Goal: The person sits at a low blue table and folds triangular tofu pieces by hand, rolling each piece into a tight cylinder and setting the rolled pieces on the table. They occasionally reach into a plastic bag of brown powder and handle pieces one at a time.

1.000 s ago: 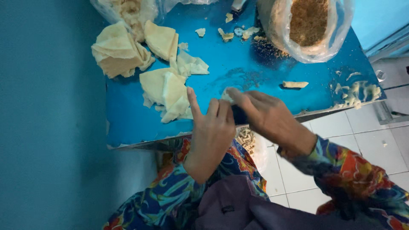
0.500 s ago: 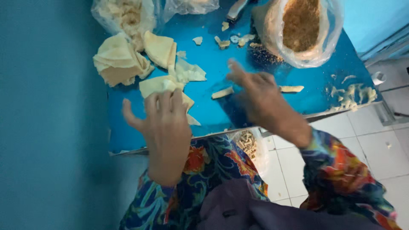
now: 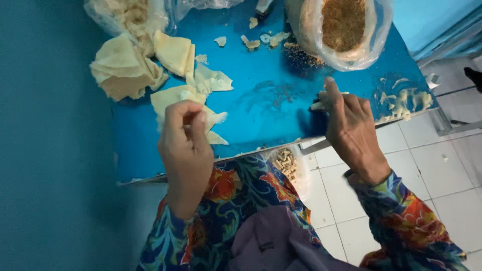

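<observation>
Both hands working at thin pastry sheets on a blue table (image 3: 261, 105).

The left hand (image 3: 185, 145) is curling its fingers loosely over the top sheet of a pale wrapper stack (image 3: 188, 108) at 9 o'clock; whether it is pinching the sheet, I cannot tell. The right hand (image 3: 349, 123), at 3 o'clock, is closing on a small pale roll (image 3: 317, 105) against the table. A bag of brown crumbs (image 3: 344, 27) is sitting at 12 o'clock, folded wrappers (image 3: 123, 68) at 10 o'clock. Judgement: the sheets look light, soft, limp and easily torn; best lifted by a free corner. The roll looks soft too, so light pressure at mid-length.
</observation>
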A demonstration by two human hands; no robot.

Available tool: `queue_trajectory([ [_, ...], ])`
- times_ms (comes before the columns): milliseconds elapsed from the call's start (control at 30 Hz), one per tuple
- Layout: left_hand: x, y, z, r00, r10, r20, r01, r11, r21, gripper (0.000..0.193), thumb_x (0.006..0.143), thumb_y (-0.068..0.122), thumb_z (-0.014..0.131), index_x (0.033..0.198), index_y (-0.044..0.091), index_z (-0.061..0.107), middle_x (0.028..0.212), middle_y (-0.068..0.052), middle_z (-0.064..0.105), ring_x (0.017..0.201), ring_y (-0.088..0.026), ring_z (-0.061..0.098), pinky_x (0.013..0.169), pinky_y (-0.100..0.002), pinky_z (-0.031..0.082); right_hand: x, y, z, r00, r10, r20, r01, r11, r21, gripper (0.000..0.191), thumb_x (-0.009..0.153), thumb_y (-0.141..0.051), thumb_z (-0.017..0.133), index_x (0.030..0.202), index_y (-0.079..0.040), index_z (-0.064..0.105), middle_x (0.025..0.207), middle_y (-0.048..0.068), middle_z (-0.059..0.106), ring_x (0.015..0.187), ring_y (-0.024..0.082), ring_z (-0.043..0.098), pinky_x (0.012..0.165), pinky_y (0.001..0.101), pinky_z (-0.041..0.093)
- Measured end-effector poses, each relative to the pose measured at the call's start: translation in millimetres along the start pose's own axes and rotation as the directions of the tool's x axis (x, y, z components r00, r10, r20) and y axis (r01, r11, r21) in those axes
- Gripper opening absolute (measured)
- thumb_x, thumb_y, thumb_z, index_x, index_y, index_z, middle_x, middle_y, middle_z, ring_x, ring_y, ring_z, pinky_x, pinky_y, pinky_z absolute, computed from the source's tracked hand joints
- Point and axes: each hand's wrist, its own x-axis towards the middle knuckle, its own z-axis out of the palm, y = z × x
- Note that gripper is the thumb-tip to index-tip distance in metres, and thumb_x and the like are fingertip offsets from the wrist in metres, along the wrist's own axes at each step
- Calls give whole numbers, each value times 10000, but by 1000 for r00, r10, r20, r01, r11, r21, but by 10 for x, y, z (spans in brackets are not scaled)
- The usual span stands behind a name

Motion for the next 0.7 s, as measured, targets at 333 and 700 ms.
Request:
queue_trajectory([
  [333,-86,-10,645,888,-374,268,427,451,-784,143,1047,119,611,1163,47,571,1063,-26,623,953,-103,643,790,-265,582,196,-752,0,946,156,283,-294,52,954,780,953,73,673,1589,-102,258,1327,121,577,1221,218,623,1021,365,559],
  [700,-246,-112,777,888,-304,345,452,437,-778,362,944,32,698,1267,33,536,1159,-96,632,1048,-144,654,909,-292,570,338,-672,53,892,293,346,-344,-60,937,598,965,96,666,1495,-18,414,1045,76,602,971,142,602,871,306,513],
])
